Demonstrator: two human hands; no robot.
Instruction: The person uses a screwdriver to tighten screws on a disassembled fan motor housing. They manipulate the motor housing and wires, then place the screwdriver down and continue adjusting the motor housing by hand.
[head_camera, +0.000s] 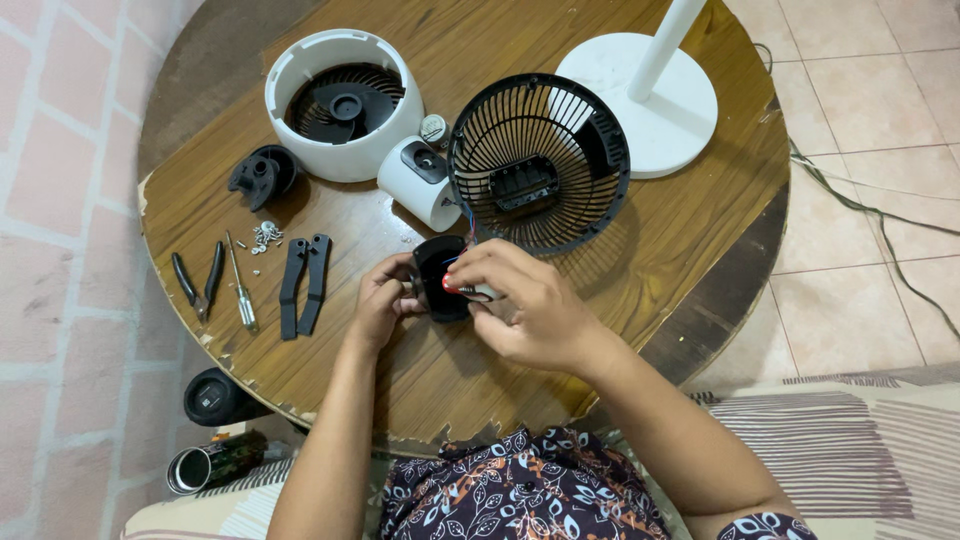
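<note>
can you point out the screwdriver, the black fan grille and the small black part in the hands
screwdriver (241, 292), head view, on its shaft
black fan grille (575, 200), head view, on its right-hand ribs
small black part (436, 270), head view, on its upper face

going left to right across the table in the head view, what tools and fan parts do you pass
pliers → screwdriver → pile of screws → two black arm pieces → left hand → small black part held in both hands → right hand → white fan base
</note>
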